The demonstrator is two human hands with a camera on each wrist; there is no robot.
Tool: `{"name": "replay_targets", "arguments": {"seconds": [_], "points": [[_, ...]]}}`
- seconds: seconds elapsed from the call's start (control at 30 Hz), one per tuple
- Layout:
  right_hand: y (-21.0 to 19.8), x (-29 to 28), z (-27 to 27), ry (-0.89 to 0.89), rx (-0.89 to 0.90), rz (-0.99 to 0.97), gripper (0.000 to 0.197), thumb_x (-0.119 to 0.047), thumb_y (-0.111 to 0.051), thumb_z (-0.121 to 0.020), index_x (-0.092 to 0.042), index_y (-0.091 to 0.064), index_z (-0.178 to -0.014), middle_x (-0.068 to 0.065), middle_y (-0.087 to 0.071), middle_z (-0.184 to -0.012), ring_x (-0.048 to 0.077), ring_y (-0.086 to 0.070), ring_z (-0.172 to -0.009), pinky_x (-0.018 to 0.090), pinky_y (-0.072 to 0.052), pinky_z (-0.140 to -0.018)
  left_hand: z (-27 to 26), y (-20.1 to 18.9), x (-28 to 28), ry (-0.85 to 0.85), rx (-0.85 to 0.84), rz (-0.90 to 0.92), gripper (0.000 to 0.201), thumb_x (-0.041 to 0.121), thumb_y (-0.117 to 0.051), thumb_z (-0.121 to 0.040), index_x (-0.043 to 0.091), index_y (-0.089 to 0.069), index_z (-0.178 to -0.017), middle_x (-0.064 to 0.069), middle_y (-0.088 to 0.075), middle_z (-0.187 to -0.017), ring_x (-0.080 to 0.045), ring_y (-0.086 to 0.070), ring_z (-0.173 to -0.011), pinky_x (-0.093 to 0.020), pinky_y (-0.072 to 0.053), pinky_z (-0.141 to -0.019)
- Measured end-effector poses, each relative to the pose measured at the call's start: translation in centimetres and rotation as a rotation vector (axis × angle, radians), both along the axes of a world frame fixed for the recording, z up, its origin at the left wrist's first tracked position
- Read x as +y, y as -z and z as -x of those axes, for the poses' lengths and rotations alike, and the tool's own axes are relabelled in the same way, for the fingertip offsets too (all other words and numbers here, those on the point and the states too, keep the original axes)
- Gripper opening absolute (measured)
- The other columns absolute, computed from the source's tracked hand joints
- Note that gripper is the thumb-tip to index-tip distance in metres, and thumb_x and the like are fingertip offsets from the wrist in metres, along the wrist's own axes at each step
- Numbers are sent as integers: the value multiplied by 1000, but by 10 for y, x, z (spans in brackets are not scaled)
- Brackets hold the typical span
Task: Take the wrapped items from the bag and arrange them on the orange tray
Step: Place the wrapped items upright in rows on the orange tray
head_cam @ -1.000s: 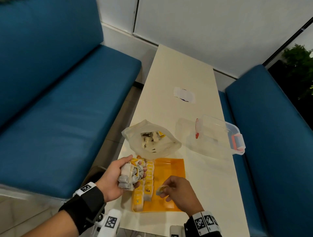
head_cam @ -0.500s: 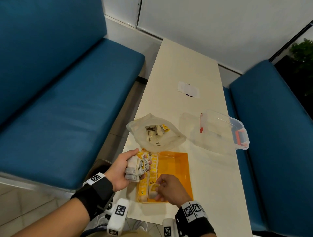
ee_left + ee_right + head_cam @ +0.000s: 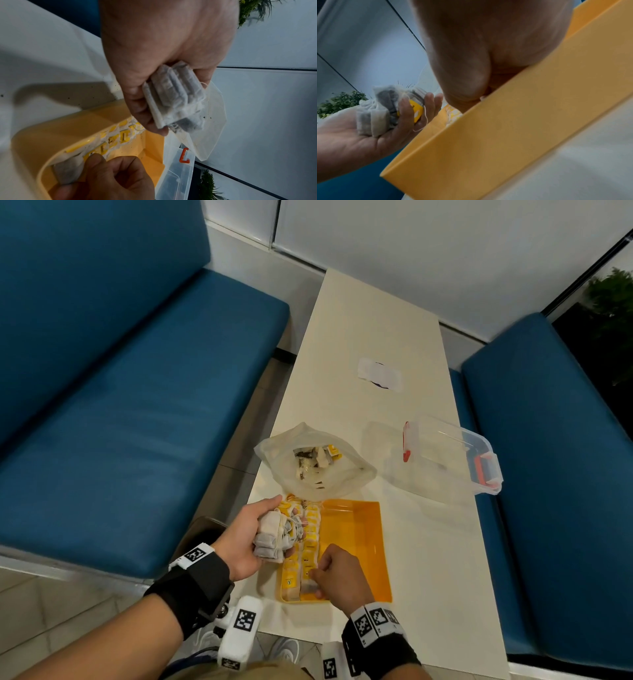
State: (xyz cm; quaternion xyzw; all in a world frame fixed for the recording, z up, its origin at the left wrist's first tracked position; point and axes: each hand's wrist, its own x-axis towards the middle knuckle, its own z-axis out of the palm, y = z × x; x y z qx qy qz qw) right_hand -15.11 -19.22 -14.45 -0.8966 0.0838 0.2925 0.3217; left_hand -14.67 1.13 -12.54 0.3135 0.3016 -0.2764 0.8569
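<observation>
Paper tea bags (image 3: 272, 537) within left grip (image 3: 251, 537)

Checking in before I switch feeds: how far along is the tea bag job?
Done: two rows line the orange plastic tray. In hand: left hand holds a bunch of grey tea bags; right hand sets one down. Left: more in the clear plastic bag.

A clear plastic container (image 3: 455, 455) with red-orange latches lies on the cream bench (image 3: 373, 313), at its right edge. A white paper slip (image 3: 379, 373) with a dark mark lies farther back on the bench. Blue upholstered seats (image 3: 137, 419) flank the bench on both sides, and green foliage (image 3: 613, 299) shows at upper right.
</observation>
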Motion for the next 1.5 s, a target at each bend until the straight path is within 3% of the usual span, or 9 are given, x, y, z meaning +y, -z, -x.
{"name": "replay_targets", "arguments": {"seconds": [0.23, 0.33, 0.6, 0.73, 0.87, 1.03, 1.23, 1.4, 1.5], "points": [[-5, -2, -4, -204, -26, 103, 22, -17, -77, -68, -18, -57, -77, -7, -57, -71, 11, -52, -65, 36, -51, -63, -1, -2, -1, 10, -9, 13, 60, 43, -61, -95, -5, -63, -132, -20, -69, -106, -26, -68, -72, -32, -57, -56], [-3, -3, -4, -294, 5, 105, 31, -19, -86, -65, -23, -55, -70, -10, -56, -71, 6, -49, -64, 23, -42, -57, -1, -4, -2, 5, -4, 37, 54, 42, -58, -97, -4, -66, -125, -19, -70, -97, -24, -68, -64, -29, -55, -50], [0, 1, -6, -294, -49, 111, 23, -16, -78, -72, -27, -58, -72, -5, -64, -81, 15, -60, -76, 32, -51, -67, 0, -1, -2, 17, 6, 15, 59, 45, -63, -94, -1, -66, -130, -21, -70, -111, -29, -68, -86, -39, -57, -73], [2, 1, -5, -286, -65, 107, 25, -20, -77, -75, -31, -55, -69, -8, -58, -73, 17, -59, -69, 36, -53, -65, -1, -1, -2, 25, 4, 12, 58, 45, -62, -94, -2, -66, -129, -20, -70, -109, -28, -68, -82, -37, -57, -71], [2, 2, -4, -282, -69, 118, 18, -23, -75, -77, -29, -58, -77, -4, -62, -83, 20, -62, -77, 38, -55, -70, -1, -3, -1, 40, -17, 12, 57, 46, -60, -96, 1, -67, -130, -23, -67, -130, -34, -63, -105, -42, -54, -81], [-20, 1, -8, -312, -146, 191, 8, -28, -67, -84, -28, -65, -91, -6, -60, -89, 13, -61, -81, 29, -49, -68, -2, -5, -1, 67, -50, 13, 55, 46, -59, -96, 1, -69, -127, -22, -71, -117, -29, -68, -86, -35, -58, -67], [-76, 8, -37, -7, -307, -110, 11, -29, -67, -91, -24, -68, -82, -6, -69, -76, 10, -67, -65, 20, -53, -63, -5, -11, -7, 160, -92, 24, 55, 41, -58, -97, -3, -65, -130, -21, -71, -122, -36, -69, -105, -36, -61, -77], [-94, 20, -48, 113, -105, -360, 25, -29, -70, -92, -4, -73, -93, -5, -64, -67, 11, -59, -61, 12, -40, -46, -5, -16, -16, 217, -216, -12, 45, 38, -51, -104, 6, -63, -133, -26, -66, -131, -37, -67, -113, -37, -59, -83], [-92, 22, -48, 109, -68, -410, 15, -18, -73, -89, -4, -71, -91, -1, -65, -70, 12, -58, -62, 11, -40, -45, -7, -15, -18, 234, -262, -63, 47, 39, -53, -103, 6, -62, -134, -27, -64, -132, -39, -63, -122, -44, -51, -99]]}}
